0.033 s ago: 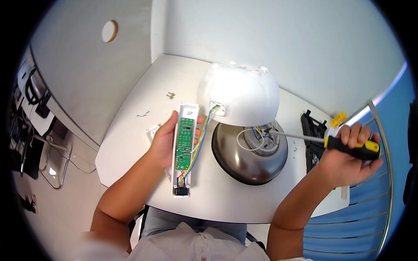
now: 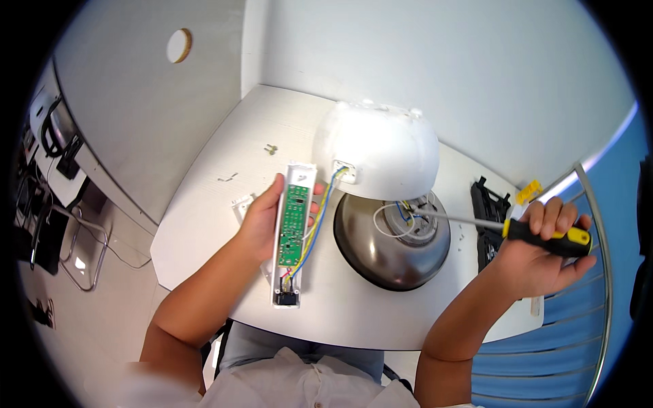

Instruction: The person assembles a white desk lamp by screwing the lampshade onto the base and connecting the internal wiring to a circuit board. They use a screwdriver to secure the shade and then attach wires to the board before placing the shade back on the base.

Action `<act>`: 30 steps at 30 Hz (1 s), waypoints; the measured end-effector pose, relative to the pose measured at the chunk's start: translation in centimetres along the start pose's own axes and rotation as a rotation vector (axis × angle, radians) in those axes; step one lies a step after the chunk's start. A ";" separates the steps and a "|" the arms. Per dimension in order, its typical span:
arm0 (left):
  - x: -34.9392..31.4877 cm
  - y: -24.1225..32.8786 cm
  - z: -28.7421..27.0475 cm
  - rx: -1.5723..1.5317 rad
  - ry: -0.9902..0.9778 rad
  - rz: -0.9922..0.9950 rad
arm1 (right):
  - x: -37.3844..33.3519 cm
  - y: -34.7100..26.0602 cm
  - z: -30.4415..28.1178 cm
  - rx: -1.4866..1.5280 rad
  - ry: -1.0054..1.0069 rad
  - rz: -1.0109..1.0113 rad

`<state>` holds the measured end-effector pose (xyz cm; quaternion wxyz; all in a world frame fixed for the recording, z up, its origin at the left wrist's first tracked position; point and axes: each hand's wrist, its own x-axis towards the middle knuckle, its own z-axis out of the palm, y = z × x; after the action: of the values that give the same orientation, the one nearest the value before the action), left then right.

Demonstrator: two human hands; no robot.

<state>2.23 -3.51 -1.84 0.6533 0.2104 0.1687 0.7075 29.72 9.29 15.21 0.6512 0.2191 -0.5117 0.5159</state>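
My left hand is closed around a long white plastic handle housing. A green circuit board lies exposed inside it, with a black connector at the near end. Blue and yellow wires link the housing to a square opening in a white domed shell. Below the shell rests an upturned metal bowl, with loose wires on its round base. My right hand grips a black-and-yellow screwdriver. Its shaft points left, with the tip at the base's wires; contact is unclear.
Small screws and thin metal pieces lie on the white table. A white part sits partly behind my left hand. An open black tool case stands at the right, near a metal railing.
The screwdriver tip has shifted slightly left and down, closer to the wires on the bowl's base. My left hand keeps its hold on the housing.
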 end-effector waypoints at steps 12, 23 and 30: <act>0.3 -0.5 1.1 0.093 0.110 0.024 | -2.5 10.3 9.0 0.047 -0.067 0.167; -0.7 -0.4 2.2 0.104 0.094 0.044 | -1.7 9.5 6.7 0.098 -0.165 0.116; -0.6 -0.5 2.0 0.083 0.070 0.033 | -1.6 10.1 6.3 0.150 -0.187 0.160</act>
<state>3.71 -4.12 -0.47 0.6259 0.2153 0.2170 0.7176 17.97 7.21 13.74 0.5392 0.2726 -0.5460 0.5803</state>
